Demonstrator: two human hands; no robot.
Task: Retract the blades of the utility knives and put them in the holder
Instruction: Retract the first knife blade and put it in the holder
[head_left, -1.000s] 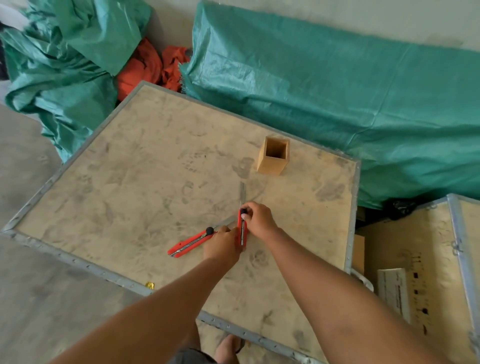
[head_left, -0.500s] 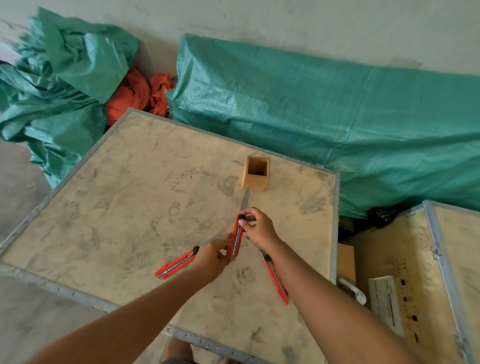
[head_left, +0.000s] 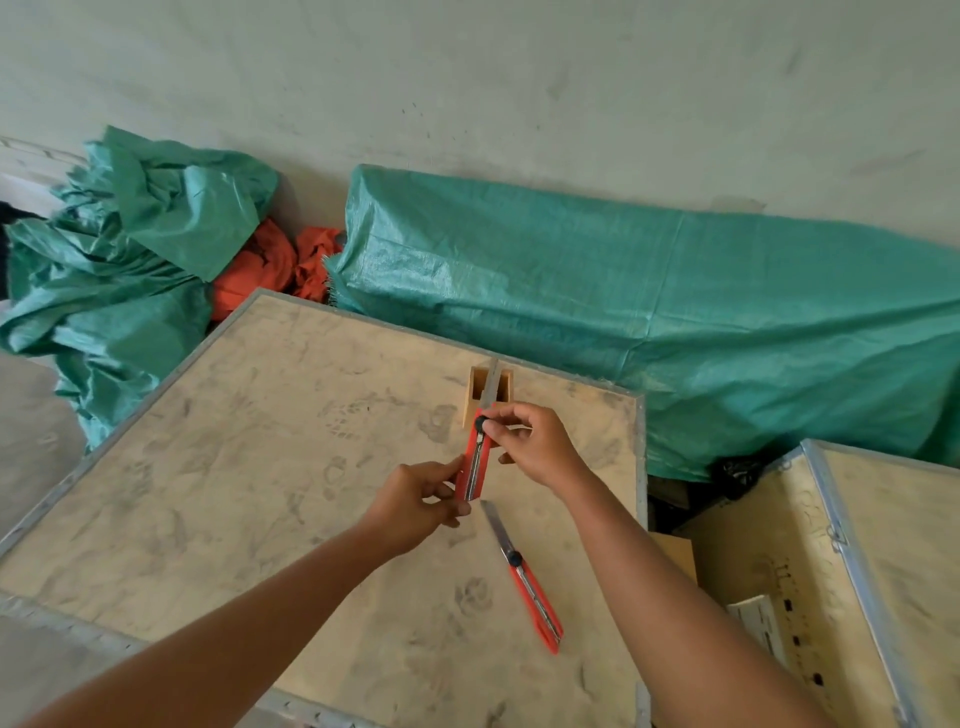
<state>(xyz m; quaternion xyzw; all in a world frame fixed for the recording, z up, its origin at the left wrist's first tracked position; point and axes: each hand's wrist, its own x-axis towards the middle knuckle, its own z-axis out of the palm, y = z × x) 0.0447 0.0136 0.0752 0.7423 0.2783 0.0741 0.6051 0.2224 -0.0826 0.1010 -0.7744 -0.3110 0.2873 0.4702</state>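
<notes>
Both hands hold one red utility knife (head_left: 476, 460) above the wooden crate top (head_left: 249, 467). My left hand (head_left: 415, 506) pinches its rear end. My right hand (head_left: 532, 444) has thumb and finger on the black slider knob near the front. Its grey blade sticks out, pointing away from me across the small wooden holder (head_left: 485, 392). A second red utility knife (head_left: 532, 597) lies on the crate top below my right wrist, blade extended toward the hands.
A second wooden crate (head_left: 841, 571) stands to the right across a narrow gap. Green tarpaulin (head_left: 649, 312) covers a long heap behind the crate, a crumpled green tarp (head_left: 119, 270) and orange cloth (head_left: 270, 265) lie at the back left.
The hands have lifted the knife up and farther toward the holder, so the blade now overlaps it. The view has tilted up; the knife at the left is out of sight.
</notes>
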